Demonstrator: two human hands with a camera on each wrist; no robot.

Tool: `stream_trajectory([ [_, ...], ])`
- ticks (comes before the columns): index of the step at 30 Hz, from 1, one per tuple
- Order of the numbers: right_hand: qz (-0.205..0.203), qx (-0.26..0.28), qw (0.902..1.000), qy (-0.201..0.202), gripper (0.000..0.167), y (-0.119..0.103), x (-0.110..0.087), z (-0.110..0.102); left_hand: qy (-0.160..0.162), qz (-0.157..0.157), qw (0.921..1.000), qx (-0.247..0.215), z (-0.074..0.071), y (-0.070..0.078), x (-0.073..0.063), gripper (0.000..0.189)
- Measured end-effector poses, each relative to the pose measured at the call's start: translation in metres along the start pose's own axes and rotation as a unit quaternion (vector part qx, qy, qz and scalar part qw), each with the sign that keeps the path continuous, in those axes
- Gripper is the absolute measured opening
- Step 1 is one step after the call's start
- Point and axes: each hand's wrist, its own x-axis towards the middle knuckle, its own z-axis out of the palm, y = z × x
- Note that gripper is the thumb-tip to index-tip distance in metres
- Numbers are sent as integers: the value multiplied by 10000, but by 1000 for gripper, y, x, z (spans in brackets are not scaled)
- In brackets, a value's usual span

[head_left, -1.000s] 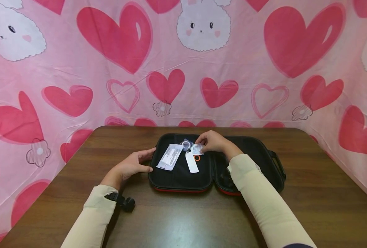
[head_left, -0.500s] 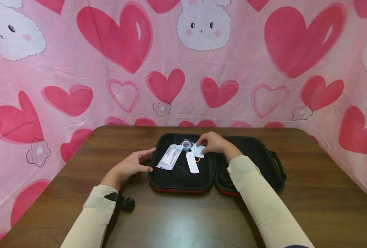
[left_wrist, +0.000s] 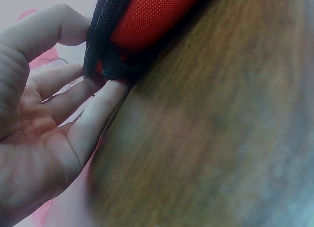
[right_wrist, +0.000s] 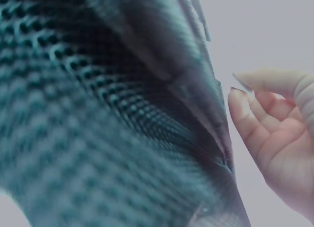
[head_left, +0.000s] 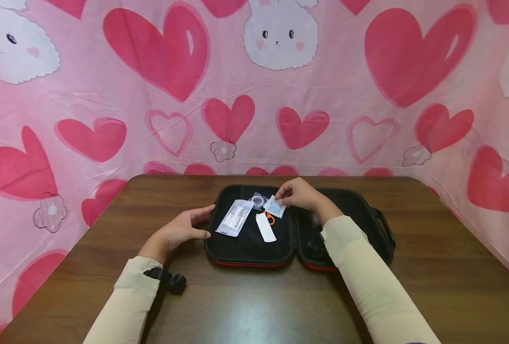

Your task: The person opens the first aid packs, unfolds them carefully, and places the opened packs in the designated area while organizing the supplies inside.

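Note:
A black zip case [head_left: 246, 251] with a red outside lies unfolded on the table. My left hand [head_left: 181, 231] touches its left edge; in the left wrist view the thumb and fingers [left_wrist: 91, 119] meet the zipped rim [left_wrist: 109, 33]. Over the case's left half, my right hand [head_left: 301, 195] pinches a small white-and-blue packet [head_left: 275, 207] by its upper corner. Beneath that packet show orange loops [head_left: 269, 218], perhaps scissor handles. Nearby lie a white strip [head_left: 265, 228], a larger white packet [head_left: 235, 218] and a white ring in clear wrap [head_left: 258, 201].
The case's right half [head_left: 349, 215] has a carry handle [head_left: 385, 227] at its outer side and dark mesh [right_wrist: 98, 138] inside. My right forearm crosses it. A wooden table [head_left: 246, 306] surrounds the case, and a pink heart-printed cloth [head_left: 254, 157] hangs behind.
My right hand has shifted slightly right and up, drawing the small packet along. More of the orange loops is uncovered. The left hand stays at the case's edge.

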Motion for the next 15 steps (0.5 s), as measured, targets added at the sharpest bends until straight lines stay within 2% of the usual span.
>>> stream_trajectory([
  [5, 140, 288, 9995, 59, 12, -2, -6, -5, -7, -47, 10000, 43, -2, 0, -1, 84],
  [10, 117, 348, 9993, 96, 12, -4, -14, -11, 37, -181, 9998, 65, -2, 0, -2, 85],
  [15, 237, 403, 9987, 225, 12, -5, -24, -17, 1, -155, 9998, 88, -1, -1, -1, 85],
])
